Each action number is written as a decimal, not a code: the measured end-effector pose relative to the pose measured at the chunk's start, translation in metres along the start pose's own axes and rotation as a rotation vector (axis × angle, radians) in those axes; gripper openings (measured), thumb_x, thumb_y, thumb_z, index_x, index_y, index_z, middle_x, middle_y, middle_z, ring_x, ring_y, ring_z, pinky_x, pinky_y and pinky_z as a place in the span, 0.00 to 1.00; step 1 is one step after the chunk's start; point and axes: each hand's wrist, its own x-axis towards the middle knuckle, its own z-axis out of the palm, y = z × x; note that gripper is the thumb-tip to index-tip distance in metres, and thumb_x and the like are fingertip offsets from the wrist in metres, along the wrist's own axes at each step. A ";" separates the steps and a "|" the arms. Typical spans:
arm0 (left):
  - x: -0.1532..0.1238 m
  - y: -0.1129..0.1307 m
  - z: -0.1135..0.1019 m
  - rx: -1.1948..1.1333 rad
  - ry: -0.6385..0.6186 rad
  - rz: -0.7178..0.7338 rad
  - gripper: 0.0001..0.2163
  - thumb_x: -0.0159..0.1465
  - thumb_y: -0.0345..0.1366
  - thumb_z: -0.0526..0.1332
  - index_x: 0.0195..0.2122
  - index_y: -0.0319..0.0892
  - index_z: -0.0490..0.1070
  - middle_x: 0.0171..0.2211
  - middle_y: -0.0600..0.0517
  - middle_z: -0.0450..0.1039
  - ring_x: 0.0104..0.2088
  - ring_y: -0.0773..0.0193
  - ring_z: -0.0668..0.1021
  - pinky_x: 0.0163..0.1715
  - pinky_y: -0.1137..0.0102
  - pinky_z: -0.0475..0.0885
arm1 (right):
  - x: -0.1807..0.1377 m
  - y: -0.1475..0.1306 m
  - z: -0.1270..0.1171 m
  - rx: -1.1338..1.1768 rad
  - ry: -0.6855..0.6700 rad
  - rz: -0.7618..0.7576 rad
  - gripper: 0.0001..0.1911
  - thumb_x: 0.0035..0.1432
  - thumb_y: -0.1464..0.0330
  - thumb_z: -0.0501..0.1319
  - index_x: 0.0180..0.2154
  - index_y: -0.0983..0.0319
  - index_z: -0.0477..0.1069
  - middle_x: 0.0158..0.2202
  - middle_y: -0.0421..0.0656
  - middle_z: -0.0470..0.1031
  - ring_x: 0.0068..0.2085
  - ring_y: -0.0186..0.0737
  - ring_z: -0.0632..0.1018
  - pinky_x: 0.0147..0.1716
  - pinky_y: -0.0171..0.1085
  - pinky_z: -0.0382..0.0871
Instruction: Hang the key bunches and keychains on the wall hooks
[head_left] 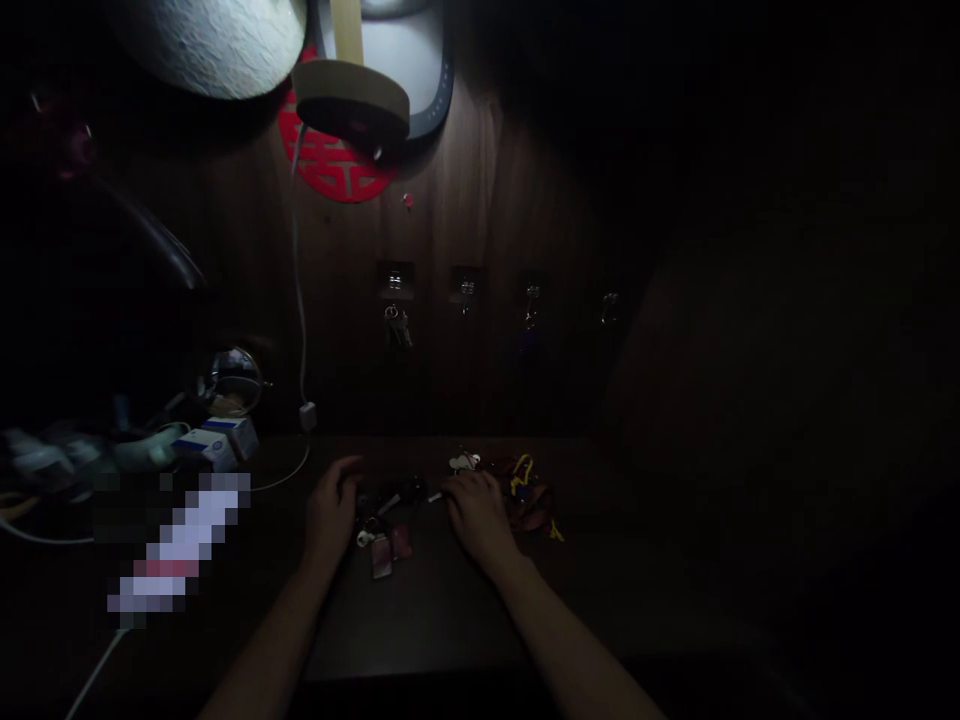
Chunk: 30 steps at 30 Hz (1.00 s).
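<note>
My left hand rests on the dark desk with its thumb and fingers apart, curved beside a bunch of keys. Nothing shows in its grasp. In that bunch are a dark key fob, a silver key and a pinkish rectangular tag. Palm down, my right hand lies to the right of the bunch, its fingers spread and their tips partly hidden in the dim light. Just behind it are some light metal pieces. A reddish-brown strap with yellow cord lies against its right side.
Hooks line the wooden back panel, and keys hang from one hook. A lamp stands out above, its white cable running down. At left are small boxes, a round mirror and a blurred-out object.
</note>
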 end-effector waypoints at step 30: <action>-0.001 -0.009 -0.002 0.443 -0.194 0.166 0.11 0.62 0.37 0.51 0.37 0.44 0.72 0.39 0.49 0.76 0.42 0.57 0.75 0.43 0.64 0.66 | 0.001 -0.009 -0.009 0.143 0.078 -0.016 0.14 0.58 0.75 0.52 0.43 0.59 0.69 0.42 0.44 0.74 0.47 0.43 0.71 0.50 0.46 0.58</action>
